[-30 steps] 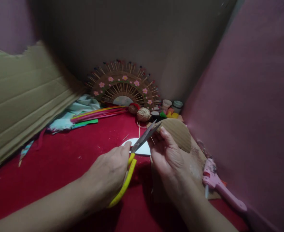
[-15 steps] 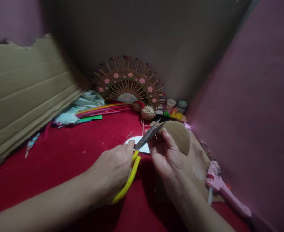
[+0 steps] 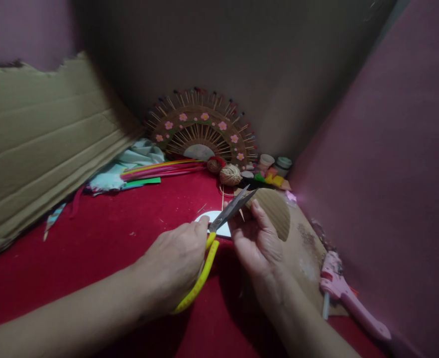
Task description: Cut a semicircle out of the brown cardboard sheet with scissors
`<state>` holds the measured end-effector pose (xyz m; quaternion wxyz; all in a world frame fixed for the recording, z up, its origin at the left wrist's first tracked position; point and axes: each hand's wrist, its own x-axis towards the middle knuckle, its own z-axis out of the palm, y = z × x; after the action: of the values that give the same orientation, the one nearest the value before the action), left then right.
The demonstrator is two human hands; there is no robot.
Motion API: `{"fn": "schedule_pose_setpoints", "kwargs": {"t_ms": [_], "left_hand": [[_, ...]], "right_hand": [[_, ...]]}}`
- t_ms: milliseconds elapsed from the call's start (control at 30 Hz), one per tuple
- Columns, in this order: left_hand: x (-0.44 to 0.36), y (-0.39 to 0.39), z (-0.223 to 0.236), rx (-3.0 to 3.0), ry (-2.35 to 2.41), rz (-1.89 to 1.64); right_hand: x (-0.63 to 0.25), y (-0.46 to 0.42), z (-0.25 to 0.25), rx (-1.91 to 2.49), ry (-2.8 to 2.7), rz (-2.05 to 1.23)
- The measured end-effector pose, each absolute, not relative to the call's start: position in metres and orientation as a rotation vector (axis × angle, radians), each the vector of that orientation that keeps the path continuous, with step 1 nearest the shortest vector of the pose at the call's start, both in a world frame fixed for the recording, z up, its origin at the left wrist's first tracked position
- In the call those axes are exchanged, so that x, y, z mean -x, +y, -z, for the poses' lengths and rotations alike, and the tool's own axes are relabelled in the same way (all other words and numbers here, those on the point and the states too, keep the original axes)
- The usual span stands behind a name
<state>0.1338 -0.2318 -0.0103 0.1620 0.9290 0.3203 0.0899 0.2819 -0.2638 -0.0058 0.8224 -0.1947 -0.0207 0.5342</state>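
Note:
My left hand is closed round the yellow handles of a pair of scissors. Their blades, slightly parted, point up and right to the near edge of a brown cardboard piece with a rounded outline. My right hand grips that cardboard between thumb and fingers, the thumb on its near face. A narrow pale sliver hangs by the blades, beside the right fingers. Beneath the scissors, a white half-round piece lies on the red cloth, partly covered by the hands.
At the back stands a half-round stick fan with pink flowers. Before it lie a ball of twine, coloured strips and small pots. A pink glue gun rests on a cardboard sheet at right. Corrugated cardboard leans at left.
The view has shifted slightly. The cardboard has tilted a little in my right hand, and the sliver by the blades hangs further down. Both hands keep their hold.

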Motion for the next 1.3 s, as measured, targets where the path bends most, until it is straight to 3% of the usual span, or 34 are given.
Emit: {"fn": "schedule_pose_setpoints", "kwargs": {"t_ms": [1300], "left_hand": [[-0.134, -0.228, 0.017, -2.672, 0.894, -0.318]], "right_hand": [[-0.279, -0.261, 0.014, 0.438, -0.071, -1.182]]}}
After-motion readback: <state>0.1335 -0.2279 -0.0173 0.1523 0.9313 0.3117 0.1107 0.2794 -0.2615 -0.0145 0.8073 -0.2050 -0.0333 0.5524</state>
